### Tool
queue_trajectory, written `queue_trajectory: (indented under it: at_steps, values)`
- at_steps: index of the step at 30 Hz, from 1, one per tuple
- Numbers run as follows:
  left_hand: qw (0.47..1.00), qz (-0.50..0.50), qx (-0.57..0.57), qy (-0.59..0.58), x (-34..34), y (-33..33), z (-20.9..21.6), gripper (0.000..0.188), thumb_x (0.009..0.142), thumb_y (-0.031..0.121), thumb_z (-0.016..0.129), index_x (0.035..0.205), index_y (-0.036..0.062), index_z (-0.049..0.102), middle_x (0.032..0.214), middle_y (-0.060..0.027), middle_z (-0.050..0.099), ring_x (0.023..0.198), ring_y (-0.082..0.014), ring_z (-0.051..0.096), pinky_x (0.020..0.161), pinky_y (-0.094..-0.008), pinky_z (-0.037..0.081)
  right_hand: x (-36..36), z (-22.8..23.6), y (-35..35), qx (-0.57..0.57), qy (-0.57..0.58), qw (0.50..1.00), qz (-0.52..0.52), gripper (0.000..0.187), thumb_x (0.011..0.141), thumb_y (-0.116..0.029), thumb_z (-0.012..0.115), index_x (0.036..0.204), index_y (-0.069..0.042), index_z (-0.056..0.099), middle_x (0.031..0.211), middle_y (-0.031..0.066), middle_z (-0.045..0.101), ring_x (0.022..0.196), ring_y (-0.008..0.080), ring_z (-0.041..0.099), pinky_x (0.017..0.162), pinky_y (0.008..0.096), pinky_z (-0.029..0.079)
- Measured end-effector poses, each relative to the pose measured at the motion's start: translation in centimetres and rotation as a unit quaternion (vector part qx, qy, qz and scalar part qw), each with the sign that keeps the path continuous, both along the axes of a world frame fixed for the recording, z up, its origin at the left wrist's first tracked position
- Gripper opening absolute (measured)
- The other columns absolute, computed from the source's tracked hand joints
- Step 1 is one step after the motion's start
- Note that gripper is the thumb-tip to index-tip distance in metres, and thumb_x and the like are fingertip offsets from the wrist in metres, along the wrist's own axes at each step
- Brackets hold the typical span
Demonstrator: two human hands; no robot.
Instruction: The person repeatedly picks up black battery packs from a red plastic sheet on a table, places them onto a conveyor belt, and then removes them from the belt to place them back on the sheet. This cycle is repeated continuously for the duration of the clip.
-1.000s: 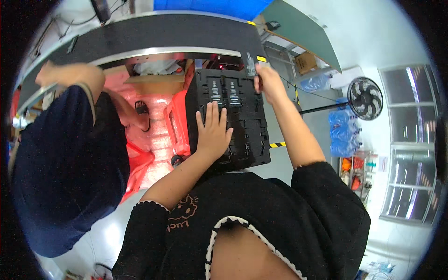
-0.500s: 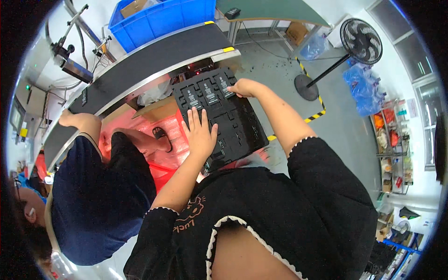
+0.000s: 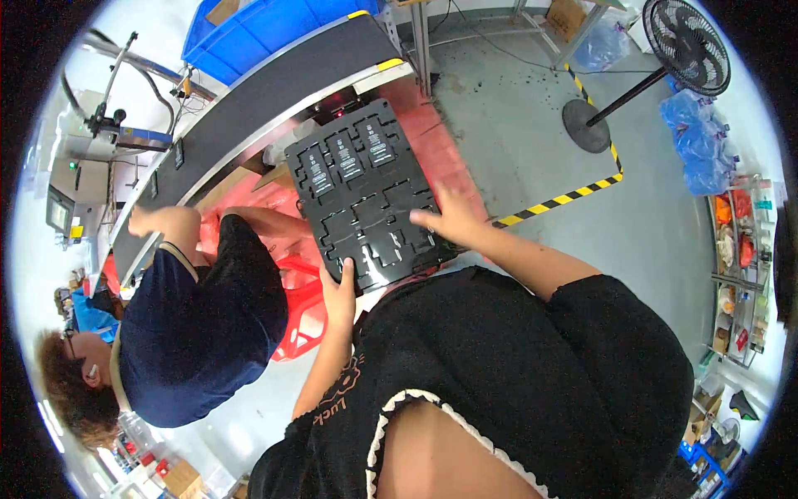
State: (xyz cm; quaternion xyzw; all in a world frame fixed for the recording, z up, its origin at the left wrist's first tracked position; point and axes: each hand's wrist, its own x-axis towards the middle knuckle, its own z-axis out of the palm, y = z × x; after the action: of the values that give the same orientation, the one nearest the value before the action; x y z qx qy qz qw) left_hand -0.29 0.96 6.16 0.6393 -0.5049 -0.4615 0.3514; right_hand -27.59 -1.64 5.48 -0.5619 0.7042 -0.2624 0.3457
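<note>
A black plastic tray (image 3: 370, 223) with cut-out recesses lies in front of me, tilted in view. Three flat black pieces with pale print sit side by side in its far row, among them the middle piece (image 3: 349, 156). The nearer recesses hold no such printed pieces. My left hand (image 3: 337, 295) grips the tray's near left edge, thumb on top and other fingers along the side. By the right edge, my right hand (image 3: 455, 220) is open, thumb stretched over the tray and fingers spread, slightly blurred.
A co-worker in dark blue (image 3: 195, 333) sits at left, one arm reaching to the conveyor belt (image 3: 274, 83). A blue crate (image 3: 274, 37) stands behind the belt. Red plastic sheeting (image 3: 303, 320) lies beside the tray. Farther right are a standing fan (image 3: 686, 46) and striped floor tape (image 3: 565, 200).
My left hand has slid from flat on the tray to its near left edge. My right hand has left the far right piece and come nearer, fingers spreading. The view has shifted.
</note>
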Motion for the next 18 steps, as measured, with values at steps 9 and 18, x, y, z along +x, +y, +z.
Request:
queue_trajectory:
  at_steps: [9,18]
  values:
    - [0.974,0.089,0.193,0.081,-1.4,-1.4,2.3,0.061,0.090,0.037,0.062,0.137,0.0041,0.041,0.125,-0.0096,0.056,0.109,-0.0216,0.058,0.090,-0.0349,0.049,-0.3,-3.2,0.7,0.047,-0.128,0.986,0.092,0.103,0.078,-0.059,0.064,0.129,0.023,0.028,0.116,0.0393,0.051,0.108,0.0460,0.056,0.091,0.0436,0.047]
    - [0.971,0.099,0.198,0.093,-3.8,-0.5,3.2,0.066,0.090,0.043,0.061,0.139,0.0064,0.038,0.129,-0.0112,0.054,0.111,-0.0237,0.058,0.093,-0.0374,0.048,-1.7,-5.7,-1.2,0.065,-0.156,0.974,0.151,0.092,0.079,-0.058,0.062,0.117,0.022,0.039,0.117,0.0402,0.050,0.107,0.0473,0.056,0.091,0.0451,0.047]
